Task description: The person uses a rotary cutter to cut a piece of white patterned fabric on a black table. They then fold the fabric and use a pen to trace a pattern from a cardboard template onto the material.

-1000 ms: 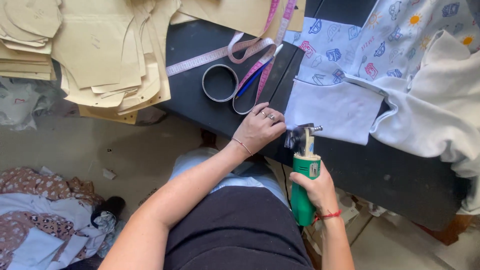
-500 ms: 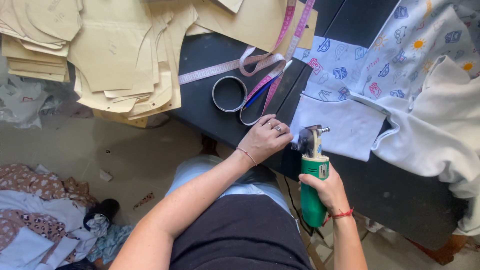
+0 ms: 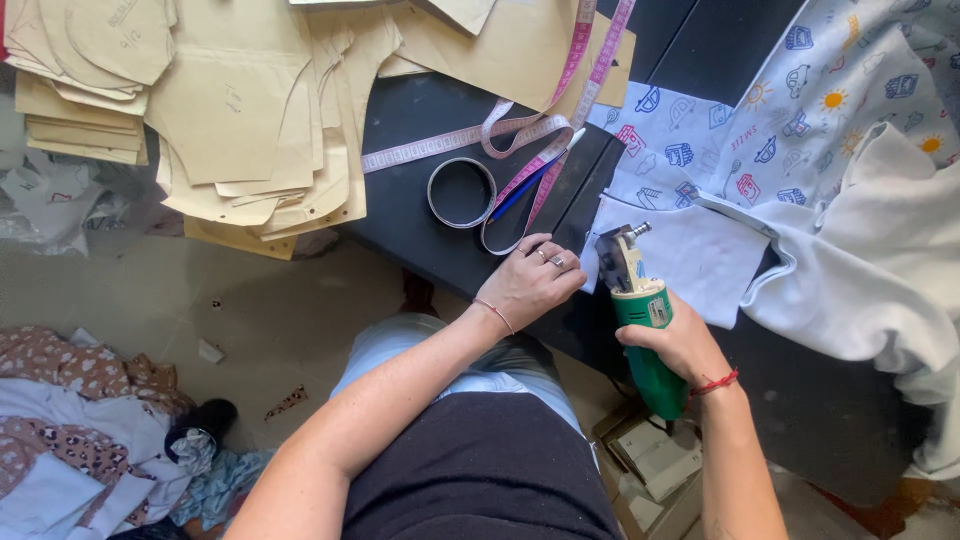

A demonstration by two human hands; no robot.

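1. Gripping the green body of a handheld electric fabric cutter point(image 3: 640, 320), the right hand point(image 3: 678, 340) has its fingers wrapped fully round the handle; a small pale label sits on the green casing just above the fingers, and a red cord bracelet point(image 3: 716, 382) circles the wrist.
2. Its grey metal head rests at the near edge of a white fabric piece point(image 3: 690, 255) lying on the black table point(image 3: 420, 130), just right of the left hand.
3. Pressing down with fingers together and slightly curled, the left hand point(image 3: 535, 280) lies flat on the table edge, its fingertips touching the left edge of the white piece; it pinches nothing that can be seen. Rings show on two fingers and a thin bracelet on the wrist.
4. Just beyond the left hand lies a ring-shaped roll of tape point(image 3: 461, 192), with a pink measuring tape point(image 3: 570, 90) looping past it and a blue pen point(image 3: 535, 175) lying across the loop.
5. Farther right, a printed cloth point(image 3: 800, 110) with small coloured cars, houses and suns spreads over the table, and a plain white garment point(image 3: 880, 270) overlaps it.
6. Farther left, a stack of tan paper patterns point(image 3: 230, 110) overhangs the table's left edge; some bear faint handwritten marks.
7. Below, flat cardboard boxes point(image 3: 650, 460) lie on the floor by the right forearm, and leopard-print fabric scraps point(image 3: 70, 420) are heaped at lower left.
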